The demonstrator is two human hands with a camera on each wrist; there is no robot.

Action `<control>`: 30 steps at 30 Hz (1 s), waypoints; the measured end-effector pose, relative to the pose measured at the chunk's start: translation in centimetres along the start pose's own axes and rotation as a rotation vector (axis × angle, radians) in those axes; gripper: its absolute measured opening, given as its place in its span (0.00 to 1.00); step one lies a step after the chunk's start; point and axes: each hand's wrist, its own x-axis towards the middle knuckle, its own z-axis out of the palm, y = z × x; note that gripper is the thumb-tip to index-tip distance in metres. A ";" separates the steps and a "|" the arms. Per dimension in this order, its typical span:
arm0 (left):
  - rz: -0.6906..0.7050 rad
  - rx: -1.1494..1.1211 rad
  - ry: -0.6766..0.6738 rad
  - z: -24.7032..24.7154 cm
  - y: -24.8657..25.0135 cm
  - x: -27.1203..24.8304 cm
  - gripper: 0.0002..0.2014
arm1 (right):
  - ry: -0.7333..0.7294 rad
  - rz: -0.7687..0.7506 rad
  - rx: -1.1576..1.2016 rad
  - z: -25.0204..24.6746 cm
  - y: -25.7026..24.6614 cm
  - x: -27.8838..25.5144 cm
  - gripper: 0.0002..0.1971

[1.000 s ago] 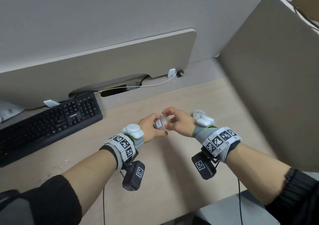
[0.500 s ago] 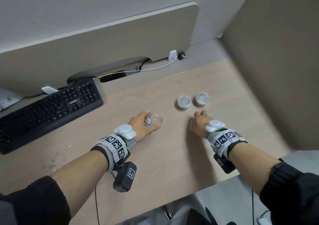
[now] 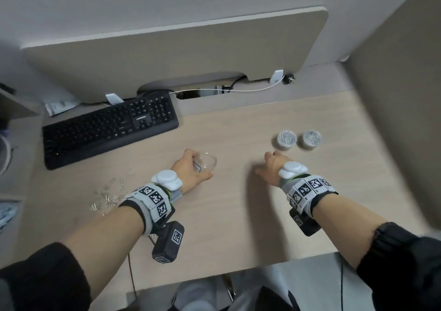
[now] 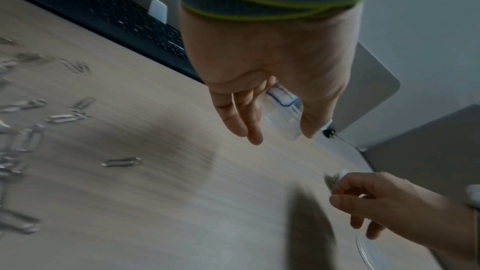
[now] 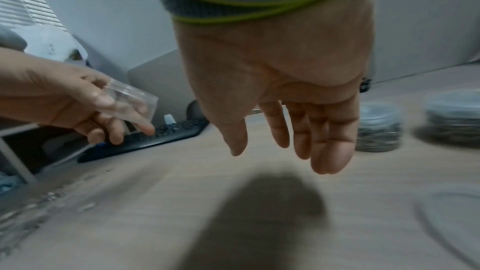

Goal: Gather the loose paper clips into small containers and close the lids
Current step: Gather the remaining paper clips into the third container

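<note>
right hand: hovered low over the counter, palm down, fingers loose and straight, grip apart, nothing in it. Risk here, I'd guess: it was just beside the two filled jars, so a careless sweep could've knocked one over.

lid: clear flat disc lying on the counter just by the right hand, super hard to spot against the wood. Easy to lose track of or push off the near edge, which wasn't far.

left hand: grip clamped on the open clear container, thumb one side, fingers the other, held just above the counter and tilted. It looked empty, though the plastic was see-through and blurry, so can't swear to it. Slick little jar in a side pinch: squeeze wrong and it pops out, I reckon.

loose paper clips: scattered on the counter to the left, well apart from the container, partly hidden behind the left forearm. Sweeping them could've flicked some off the left edge or under the keyboard.

filled containers: two of them side by side beyond the right hand, packed with clips. Lids looked on, couldn't really confirm. If one wasn't snapped shut, a bump meant clips everywhere again.
</note>
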 end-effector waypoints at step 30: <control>-0.416 -0.141 0.212 -11.6 -22.4 -14.0 0.32 | -0.307 -0.510 -0.132 7.0 -31.8 -4.3 0.09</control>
